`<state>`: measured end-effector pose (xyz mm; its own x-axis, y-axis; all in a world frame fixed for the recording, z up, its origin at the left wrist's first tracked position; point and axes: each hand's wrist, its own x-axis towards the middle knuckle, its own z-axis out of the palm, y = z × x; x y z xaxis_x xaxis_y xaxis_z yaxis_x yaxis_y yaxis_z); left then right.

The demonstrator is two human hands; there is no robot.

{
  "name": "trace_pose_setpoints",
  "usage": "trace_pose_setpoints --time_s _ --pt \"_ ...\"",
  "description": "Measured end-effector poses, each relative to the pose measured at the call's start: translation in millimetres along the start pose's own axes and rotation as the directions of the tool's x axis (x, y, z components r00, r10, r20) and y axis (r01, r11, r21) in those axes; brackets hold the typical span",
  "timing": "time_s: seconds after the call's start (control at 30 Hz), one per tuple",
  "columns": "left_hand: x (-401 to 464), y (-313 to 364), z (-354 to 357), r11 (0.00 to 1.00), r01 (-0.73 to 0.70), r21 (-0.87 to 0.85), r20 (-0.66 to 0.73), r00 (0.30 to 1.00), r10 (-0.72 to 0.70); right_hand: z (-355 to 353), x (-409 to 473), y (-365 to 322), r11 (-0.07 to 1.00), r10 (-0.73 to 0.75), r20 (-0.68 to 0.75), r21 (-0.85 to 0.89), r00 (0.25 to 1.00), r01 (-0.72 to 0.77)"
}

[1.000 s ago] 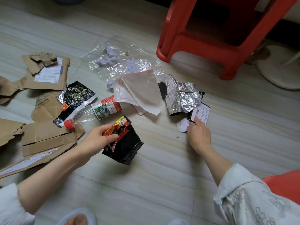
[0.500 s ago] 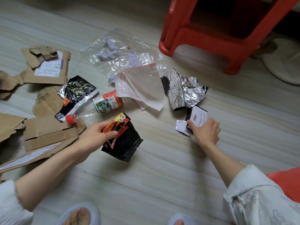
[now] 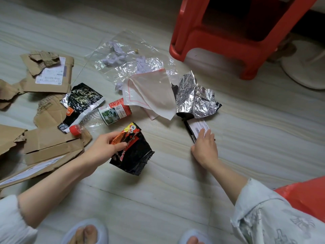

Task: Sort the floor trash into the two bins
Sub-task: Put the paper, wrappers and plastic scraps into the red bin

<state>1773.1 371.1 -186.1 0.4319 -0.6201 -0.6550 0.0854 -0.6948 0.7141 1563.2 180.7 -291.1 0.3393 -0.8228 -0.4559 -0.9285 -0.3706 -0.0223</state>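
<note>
My left hand (image 3: 103, 147) pinches the orange top of a black and red snack wrapper (image 3: 135, 155), which hangs just above the floor. My right hand (image 3: 204, 147) holds a black card with a white barcode label (image 3: 197, 128), lifted from the floor with its far end up. Just beyond the card lies crumpled silver foil (image 3: 197, 97). A clear plastic bottle with a red cap (image 3: 105, 117) lies between the hands and a black foil pouch (image 3: 80, 101). No bin is recognisable in view.
Torn brown cardboard pieces (image 3: 51, 143) cover the floor at the left. A clear plastic bag (image 3: 126, 57) and a pink-edged translucent sleeve (image 3: 151, 92) lie in the middle. A red plastic stool (image 3: 228, 36) stands at the back right, with a white fan base (image 3: 307, 67) beside it. Something orange-red (image 3: 307, 196) sits at my right elbow.
My right hand has closed on the labelled card and drawn it off the floor, away from the foil. My left hand has kept its hold on the snack wrapper.
</note>
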Motion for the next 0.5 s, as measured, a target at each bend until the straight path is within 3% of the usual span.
trace_pose_setpoints --time_s 0.13,0.3,0.5 --pt "-3.3 0.1 -0.6 1.0 -0.007 -0.004 0.001 1.0 0.007 5.2 2.5 9.5 0.984 -0.106 0.02 -0.141 0.994 0.108" --pt "-8.3 4.4 -0.2 0.999 -0.024 0.041 0.013 1.0 0.023 -28.5 -15.4 18.6 0.96 -0.183 -0.131 -0.24 0.974 0.148" --pt "-39.8 28.7 16.2 0.935 -0.204 0.289 -0.044 0.973 0.226 -87.7 -84.8 20.7 0.907 -0.327 -0.136 -0.321 0.935 0.271"
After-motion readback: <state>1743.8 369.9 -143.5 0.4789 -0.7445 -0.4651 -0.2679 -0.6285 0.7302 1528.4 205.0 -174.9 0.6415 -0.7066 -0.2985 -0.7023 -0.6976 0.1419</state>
